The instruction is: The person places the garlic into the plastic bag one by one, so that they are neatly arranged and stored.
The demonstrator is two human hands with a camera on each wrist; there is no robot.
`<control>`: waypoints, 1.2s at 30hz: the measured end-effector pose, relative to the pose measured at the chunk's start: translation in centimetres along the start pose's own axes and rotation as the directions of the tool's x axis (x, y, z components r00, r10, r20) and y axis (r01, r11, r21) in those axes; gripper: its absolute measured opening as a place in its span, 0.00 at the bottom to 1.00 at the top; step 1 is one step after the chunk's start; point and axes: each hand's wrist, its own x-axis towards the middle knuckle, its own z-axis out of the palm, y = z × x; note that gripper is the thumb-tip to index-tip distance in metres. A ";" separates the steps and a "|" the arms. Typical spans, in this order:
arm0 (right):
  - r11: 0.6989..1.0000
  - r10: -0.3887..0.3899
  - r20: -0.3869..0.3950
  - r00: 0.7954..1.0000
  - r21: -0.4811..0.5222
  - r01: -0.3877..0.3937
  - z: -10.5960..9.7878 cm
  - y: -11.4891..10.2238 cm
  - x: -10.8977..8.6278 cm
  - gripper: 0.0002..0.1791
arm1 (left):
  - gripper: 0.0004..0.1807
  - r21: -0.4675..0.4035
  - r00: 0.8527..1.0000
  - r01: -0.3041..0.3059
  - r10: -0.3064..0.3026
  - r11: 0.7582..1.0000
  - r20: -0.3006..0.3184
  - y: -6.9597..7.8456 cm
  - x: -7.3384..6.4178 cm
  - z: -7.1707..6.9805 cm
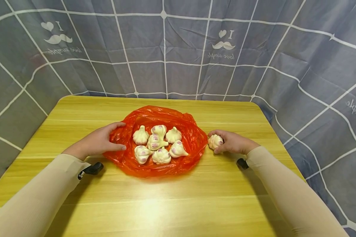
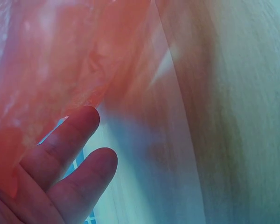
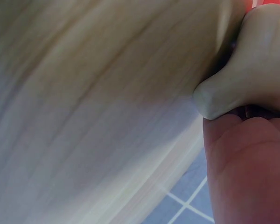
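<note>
A red plastic bag (image 1: 166, 169) lies spread wide at its mouth on the table, with several garlic bulbs (image 1: 161, 156) inside, cream with purple streaks. At its left side my left hand (image 1: 99, 141) touches the plastic, thumb and fingers spread apart. In the left wrist view two extended fingers (image 2: 84, 179) show beside the red film; the other fingers are mostly hidden. Just off the bag's right edge, my right hand (image 1: 232, 142) grips a single garlic bulb (image 1: 215, 142) between thumb and fingers. The right wrist view shows that bulb's pale stem end (image 3: 233, 91) above the palm.
Beneath everything is a light wooden table (image 1: 178, 210) with rounded back corners. A grey-blue curtain (image 1: 184, 42) with white grid lines hangs behind it and along both sides. Dark wrist-camera parts (image 1: 94, 168) stick out by each sleeve, low over the table.
</note>
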 end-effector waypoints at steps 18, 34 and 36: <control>1.000 -0.006 0.005 1.000 0.020 0.006 0.1 0.2 0.0 0.37 | 0.52 -0.001 1.000 -0.006 0.006 1.000 -0.005 -0.2 0.0 0.1; 1.000 0.012 -0.023 1.000 0.015 -0.012 0.2 0.1 -0.2 0.37 | 0.52 -0.003 1.000 -0.002 0.002 1.000 -0.007 0.2 -0.1 -0.1; 1.000 0.006 -0.025 1.000 0.014 -0.006 0.2 0.1 -0.1 0.37 | 0.52 0.001 1.000 -0.006 0.006 1.000 -0.008 0.2 -0.2 -0.1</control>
